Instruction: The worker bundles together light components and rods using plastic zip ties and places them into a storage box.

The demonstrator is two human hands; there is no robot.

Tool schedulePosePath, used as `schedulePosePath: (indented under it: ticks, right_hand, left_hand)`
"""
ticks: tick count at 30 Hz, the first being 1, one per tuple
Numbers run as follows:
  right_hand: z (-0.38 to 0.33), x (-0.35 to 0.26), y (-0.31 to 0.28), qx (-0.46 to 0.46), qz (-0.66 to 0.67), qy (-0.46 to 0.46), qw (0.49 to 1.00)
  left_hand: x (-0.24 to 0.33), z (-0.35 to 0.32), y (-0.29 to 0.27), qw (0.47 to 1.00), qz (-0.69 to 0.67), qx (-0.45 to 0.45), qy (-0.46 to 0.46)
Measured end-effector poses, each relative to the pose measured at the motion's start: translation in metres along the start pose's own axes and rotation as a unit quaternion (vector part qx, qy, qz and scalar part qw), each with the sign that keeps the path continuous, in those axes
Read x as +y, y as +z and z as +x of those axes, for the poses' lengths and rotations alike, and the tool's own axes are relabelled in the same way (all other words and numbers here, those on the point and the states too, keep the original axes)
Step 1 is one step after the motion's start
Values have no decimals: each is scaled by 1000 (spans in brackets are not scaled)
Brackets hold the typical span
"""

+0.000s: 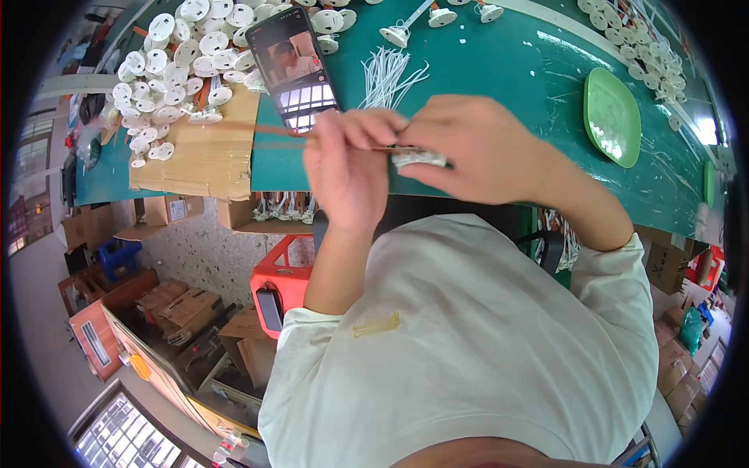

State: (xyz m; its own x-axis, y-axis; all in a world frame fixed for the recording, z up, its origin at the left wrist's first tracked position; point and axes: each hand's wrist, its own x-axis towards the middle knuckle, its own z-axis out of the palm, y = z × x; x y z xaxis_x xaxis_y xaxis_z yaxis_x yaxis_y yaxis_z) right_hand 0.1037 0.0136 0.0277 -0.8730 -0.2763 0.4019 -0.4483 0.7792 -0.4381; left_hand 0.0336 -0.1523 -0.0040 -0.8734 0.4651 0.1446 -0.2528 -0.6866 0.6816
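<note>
A small white fitting (421, 159) with thin brown wires (269, 131) is held just above the near edge of a green desk (499, 70), pinched between both hands. The left hand (347, 168) is closed around the wires, seemingly to keep them taut, while the right hand (476, 148) is curled over the fitting. A smartphone (295, 66) is propped facing the person beside a heap of white round plastic parts (179, 58) on cardboard (203, 156). A smooth green tray (612, 115) lies well apart on the right.
</note>
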Motion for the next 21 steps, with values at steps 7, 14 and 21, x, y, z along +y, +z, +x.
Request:
schedulePosePath:
  ticks: [7, 14, 21]
  right_hand:
    - [74, 88, -58, 171, -198, 381, 887]
    - [89, 153, -28, 36, -176, 462, 868]
    - [25, 176, -72, 106, 140, 156, 972]
  left_hand:
    - [38, -15, -19, 990, 37, -101, 95]
    - [40, -29, -21, 992, 54, -70, 89]
    - [32, -31, -26, 997, 42, -50, 43]
